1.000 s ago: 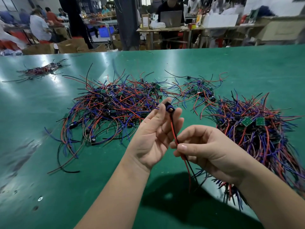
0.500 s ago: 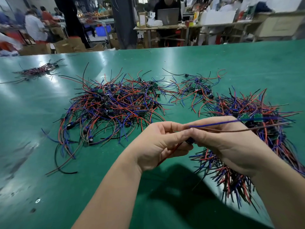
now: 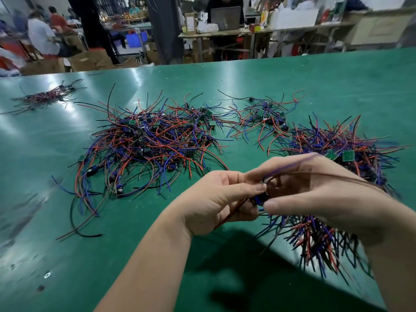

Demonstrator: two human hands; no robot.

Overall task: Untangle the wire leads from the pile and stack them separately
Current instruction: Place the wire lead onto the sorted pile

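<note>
Left hand (image 3: 216,199) and right hand (image 3: 315,194) both pinching one lead (image 3: 233,211) at its dark connector, above the table (image 3: 292,82), between the big pile (image 3: 146,140) and right stack (image 3: 333,140), wires trailing across the right hand.

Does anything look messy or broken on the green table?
Nothing looks broken. The big wire pile in the middle is one knotted tangle, with stray wires trailing off its near left edge. Left hand and right hand pinch one lead.
</note>
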